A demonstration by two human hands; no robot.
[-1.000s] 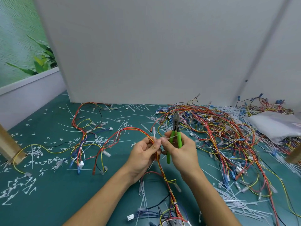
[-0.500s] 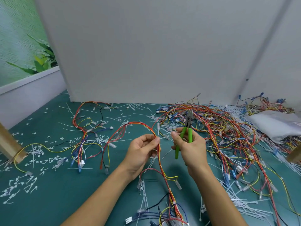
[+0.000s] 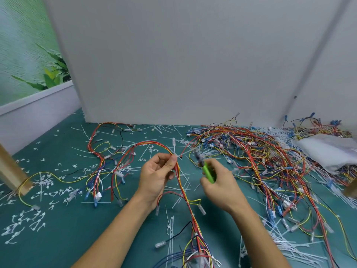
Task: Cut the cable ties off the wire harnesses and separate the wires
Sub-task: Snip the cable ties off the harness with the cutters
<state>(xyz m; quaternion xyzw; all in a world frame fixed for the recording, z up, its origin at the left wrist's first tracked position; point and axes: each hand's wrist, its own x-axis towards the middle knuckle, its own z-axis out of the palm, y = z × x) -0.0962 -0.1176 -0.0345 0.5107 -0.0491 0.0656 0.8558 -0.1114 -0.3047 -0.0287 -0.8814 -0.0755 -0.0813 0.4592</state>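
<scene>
Head view: the left hand [image 3: 156,176] has its grip pinched on the harness [image 3: 178,171], holding it up over the middle of the bench [image 3: 77,238]. The right hand [image 3: 218,182] has its grip wrapped round the green cutters [image 3: 208,169], whose blurred nose sits just beside the wires. The step goes best if the bundle is kept taut, the pinch slid to a tie [image 3: 192,215] and only the strap nipped, never the insulation. A pile [image 3: 260,151] of harnesses waits far right.

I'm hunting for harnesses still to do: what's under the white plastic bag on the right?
Only coloured wires show, sticking out from beneath the white plastic bag along its far and near edges. Whatever lies under its middle is covered, so bundles there cannot be counted.
</scene>
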